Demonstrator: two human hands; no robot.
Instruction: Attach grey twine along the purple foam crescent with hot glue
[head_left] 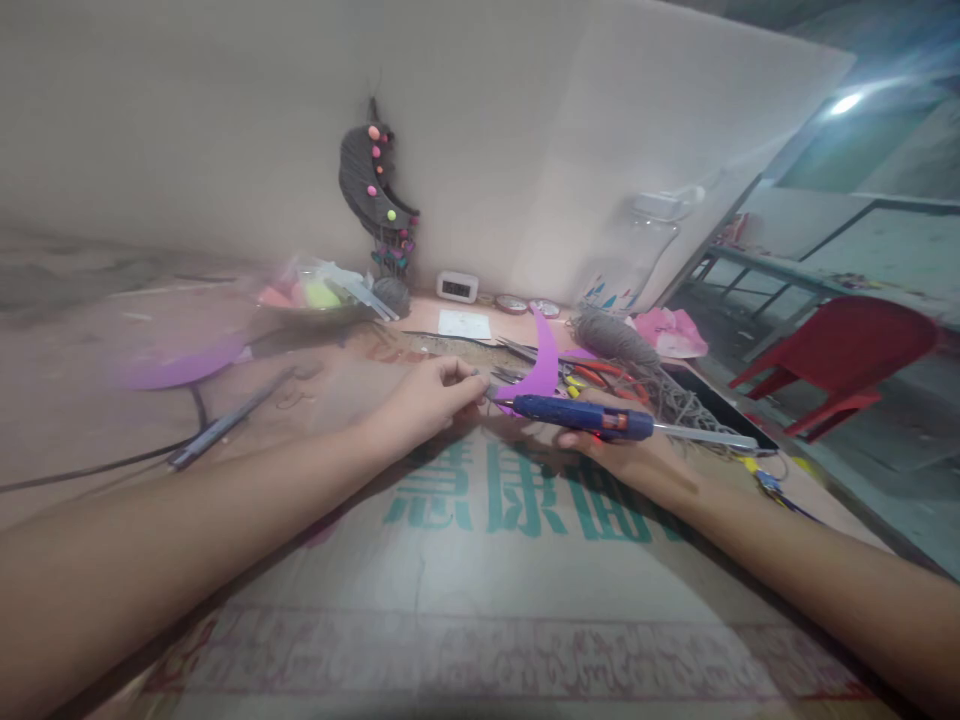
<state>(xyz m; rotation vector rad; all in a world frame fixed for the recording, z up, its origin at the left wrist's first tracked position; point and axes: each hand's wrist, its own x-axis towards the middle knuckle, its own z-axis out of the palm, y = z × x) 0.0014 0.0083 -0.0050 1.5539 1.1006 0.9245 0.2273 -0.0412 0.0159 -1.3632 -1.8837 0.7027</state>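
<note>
My left hand [439, 395] is closed in a pinch at the lower tip of a purple crescent cutout [546, 360], which curves upward to the right. A small grey bit, perhaps yarn, shows by the fingertips; its details are blurred. My right hand [600, 445] is wrapped from below round a blue glue gun [585, 415], its fingers partly hidden. The gun's nozzle points left, close to the left fingertips and the crescent's tip. A clear glue stick [709, 436] juts out of its back end.
Behind my hands lie orange-handled pliers [600, 370], grey yarn [615, 335] and a dark phone-like slab [720, 410]. At left are a grey stick-like tool [232, 418] and a bowl of pompoms [315, 295]. A yarn-wrapped moon [364, 180] hangs on the wall; a bottle [637, 250] stands at right.
</note>
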